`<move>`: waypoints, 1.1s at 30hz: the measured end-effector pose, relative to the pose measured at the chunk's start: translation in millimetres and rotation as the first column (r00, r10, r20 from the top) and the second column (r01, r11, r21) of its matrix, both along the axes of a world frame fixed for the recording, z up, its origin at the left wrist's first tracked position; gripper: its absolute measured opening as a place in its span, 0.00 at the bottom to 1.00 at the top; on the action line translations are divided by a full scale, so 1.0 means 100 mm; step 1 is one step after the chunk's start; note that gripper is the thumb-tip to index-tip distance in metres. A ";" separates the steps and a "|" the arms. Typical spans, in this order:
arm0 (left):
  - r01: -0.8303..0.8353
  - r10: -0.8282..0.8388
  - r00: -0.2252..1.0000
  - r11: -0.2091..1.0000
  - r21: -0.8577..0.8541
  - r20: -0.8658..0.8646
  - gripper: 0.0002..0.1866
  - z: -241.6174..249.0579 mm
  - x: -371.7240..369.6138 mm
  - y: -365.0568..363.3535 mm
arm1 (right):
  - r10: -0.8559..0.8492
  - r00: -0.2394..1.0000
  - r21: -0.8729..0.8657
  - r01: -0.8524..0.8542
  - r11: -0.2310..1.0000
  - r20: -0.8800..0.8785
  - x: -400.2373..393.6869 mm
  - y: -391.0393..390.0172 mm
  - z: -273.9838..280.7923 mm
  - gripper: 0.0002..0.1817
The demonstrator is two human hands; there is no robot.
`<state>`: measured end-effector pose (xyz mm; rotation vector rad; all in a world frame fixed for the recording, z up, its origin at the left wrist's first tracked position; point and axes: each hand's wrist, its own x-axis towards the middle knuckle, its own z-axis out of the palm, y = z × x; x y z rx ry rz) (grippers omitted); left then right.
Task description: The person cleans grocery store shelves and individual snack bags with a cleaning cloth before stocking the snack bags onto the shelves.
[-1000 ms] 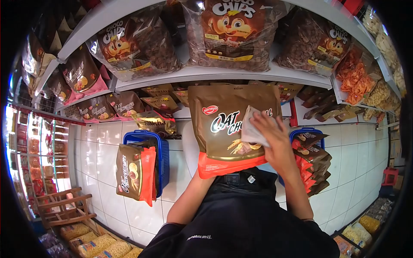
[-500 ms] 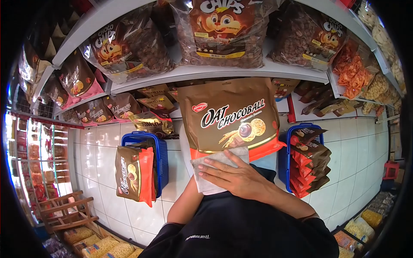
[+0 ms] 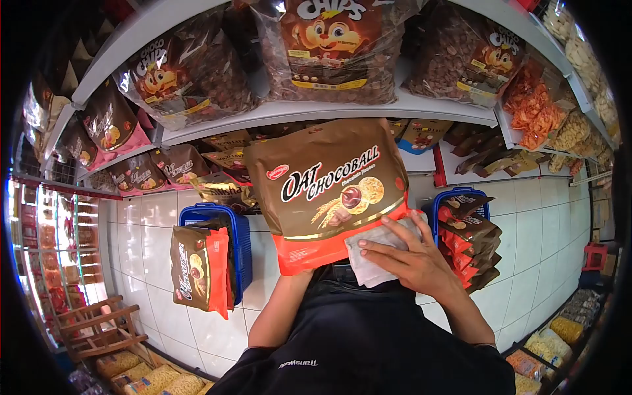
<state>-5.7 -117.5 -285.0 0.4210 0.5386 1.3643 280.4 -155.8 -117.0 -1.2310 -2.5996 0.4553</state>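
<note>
A brown and red bag of Oat Chocoball (image 3: 329, 191) is held up in front of me, tilted, its printed face towards me. My left hand (image 3: 296, 280) supports it from behind; only the wrist shows, and the fingers are hidden by the bag. At the bag's lower right corner, my right hand (image 3: 418, 258) presses a whitish cloth (image 3: 370, 262) onto the red bottom band. Its fingers lie bent over the cloth, with the thumb up by the bag's edge.
Blue baskets with more Oat Chocoball bags stand on either side: the left basket (image 3: 242, 253) and the right basket (image 3: 429, 214). A shelf (image 3: 329, 113) carrying large Choco Chips bags (image 3: 329, 56) crosses ahead. A wooden stool (image 3: 99, 327) stands lower left.
The Oat Chocoball bag has shifted left and tilted more. My right hand and the cloth have moved to the right along its bottom, towards the lower right corner.
</note>
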 end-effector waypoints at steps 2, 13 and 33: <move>-0.013 0.013 1.000 1.000 -0.009 -0.008 0.29 -0.02 -0.04 0.00 | -0.035 0.999 0.008 0.035 0.999 0.004 0.07 -0.03 0.02 0.29; -0.020 0.019 0.999 0.999 -0.031 -0.031 0.29 -0.12 -0.22 -0.01 | -0.520 0.699 -0.233 0.470 0.852 -0.491 0.84 0.36 0.16 0.33; 0.070 -0.070 0.997 0.997 -0.039 -0.008 0.29 -0.17 -0.10 0.10 | -0.085 0.992 0.149 0.071 0.986 0.091 0.60 0.34 -0.03 0.28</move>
